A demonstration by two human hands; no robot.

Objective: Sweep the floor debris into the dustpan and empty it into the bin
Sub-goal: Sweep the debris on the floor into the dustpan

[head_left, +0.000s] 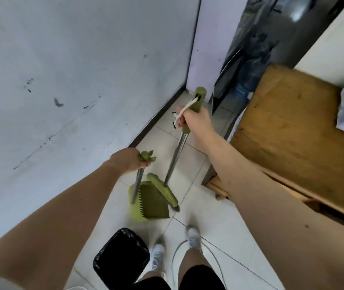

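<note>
Single head-worn wide-angle view, pitched steeply down, facing forward along a white tiled floor (190,155). Strong barrel distortion at edges. Both bare forearms enter from the near corners. Grey scuffed wall (72,70) fills left, wooden plywood bench (292,126) right, black-lined bin (122,258) nearest, bottom centre.

1. Dustpan (150,203): green, long metal handle, comb teeth along one edge, over the pale tiled floor just beyond the bin.
2. Broom (168,189): green head right beside the dustpan, metal pole, green grip with a white loop.
3. Bin (122,258): black liner, open, near the feet.
</note>
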